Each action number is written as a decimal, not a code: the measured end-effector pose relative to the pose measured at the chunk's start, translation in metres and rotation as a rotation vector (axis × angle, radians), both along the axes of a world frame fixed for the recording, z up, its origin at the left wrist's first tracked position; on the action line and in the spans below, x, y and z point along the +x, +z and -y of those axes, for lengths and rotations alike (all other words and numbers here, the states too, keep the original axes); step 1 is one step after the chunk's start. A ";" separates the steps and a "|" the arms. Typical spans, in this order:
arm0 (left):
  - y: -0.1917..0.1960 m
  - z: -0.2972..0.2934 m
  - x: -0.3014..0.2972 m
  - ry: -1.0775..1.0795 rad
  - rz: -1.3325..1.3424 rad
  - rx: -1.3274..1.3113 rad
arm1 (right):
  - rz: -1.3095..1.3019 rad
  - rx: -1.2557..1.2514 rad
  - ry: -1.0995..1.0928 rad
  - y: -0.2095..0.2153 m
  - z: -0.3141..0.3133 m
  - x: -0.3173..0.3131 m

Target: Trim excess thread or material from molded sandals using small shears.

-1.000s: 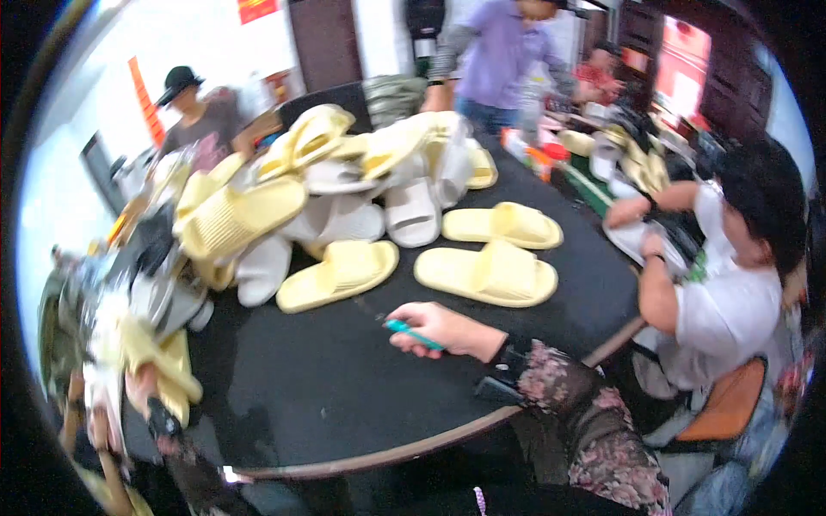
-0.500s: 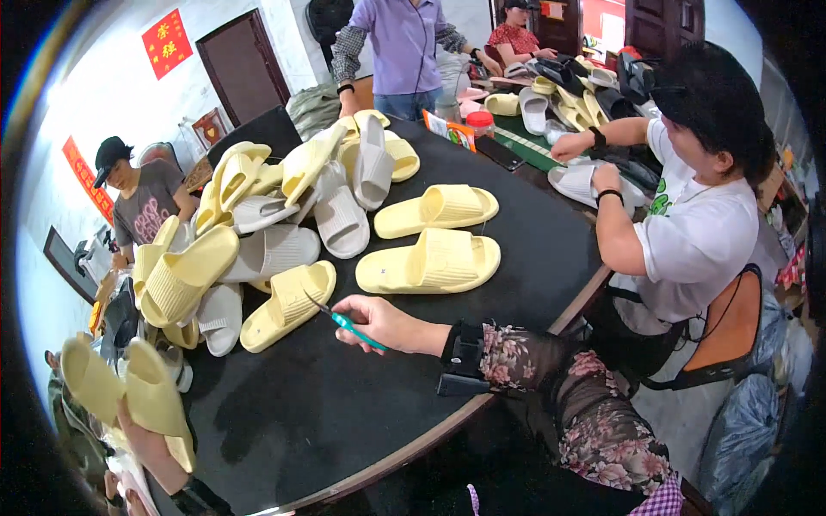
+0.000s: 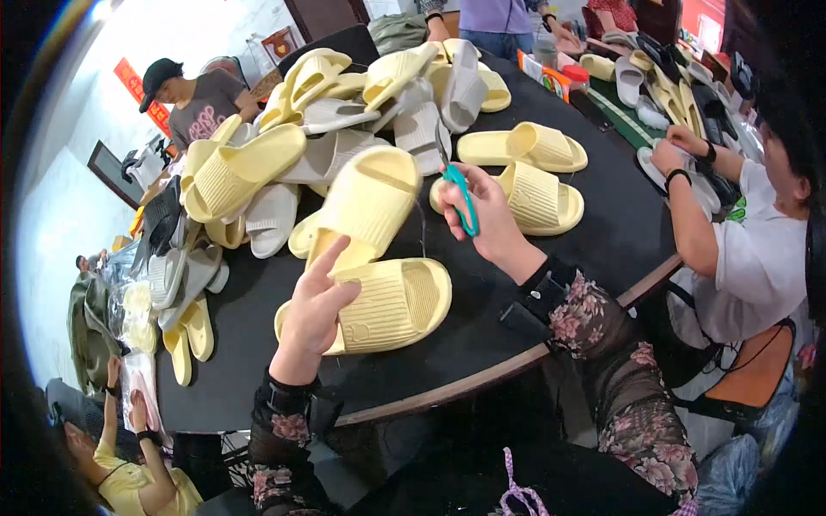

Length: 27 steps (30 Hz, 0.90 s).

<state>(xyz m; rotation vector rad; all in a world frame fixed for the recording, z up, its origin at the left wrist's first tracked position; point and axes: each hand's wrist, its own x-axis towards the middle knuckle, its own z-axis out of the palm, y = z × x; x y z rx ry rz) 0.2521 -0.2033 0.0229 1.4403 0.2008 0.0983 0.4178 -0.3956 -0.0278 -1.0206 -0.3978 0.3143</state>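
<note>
My left hand (image 3: pixel 314 318) is closed on a pair of pale yellow slide slippers above the near part of the black table. The upper slipper (image 3: pixel 379 202) is tilted up, and the lower slipper (image 3: pixel 400 305) lies sideways with its ribbed strap showing; its heel is partly behind my hand. To the right, my right hand (image 3: pixel 486 211) grips small thread snips (image 3: pixel 465 198) by the teal handle, dark blades pointing up. Behind that hand, two more yellow slippers (image 3: pixel 542 146) rest on the table.
Yellow and grey slippers (image 3: pixel 344 155) are heaped across the table's far left. The table's wooden edge (image 3: pixel 456 387) curves along the near side. A person in white (image 3: pixel 757 215) handles a slipper at the right; another in yellow (image 3: pixel 142 482) is at lower left.
My left hand has brought the pair of yellow slippers from the far left to the middle in front of me. My right hand still holds the snips, now pointing upward. The view has turned left.
</note>
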 end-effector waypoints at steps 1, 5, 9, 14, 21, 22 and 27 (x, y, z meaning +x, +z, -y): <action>-0.002 0.001 0.004 -0.013 -0.037 0.002 | 0.000 0.010 -0.005 0.000 0.000 0.000; -0.010 0.005 0.015 0.012 -0.170 -0.192 | -0.017 -0.019 0.003 -0.003 -0.003 0.000; -0.022 0.020 0.024 0.014 -0.218 -0.197 | 0.015 -0.047 -0.005 -0.005 -0.003 0.002; -0.026 0.031 0.041 -0.137 -0.141 -0.311 | 0.020 -0.093 -0.008 -0.005 -0.003 0.003; -0.027 0.034 0.047 -0.101 -0.163 -0.210 | 0.036 -0.136 -0.018 0.003 0.000 0.000; -0.024 0.033 0.044 -0.069 -0.157 -0.138 | 0.039 -0.145 -0.029 0.005 0.001 -0.002; -0.004 0.020 0.019 0.091 0.218 -0.102 | 0.181 -0.073 -0.039 0.014 0.005 -0.010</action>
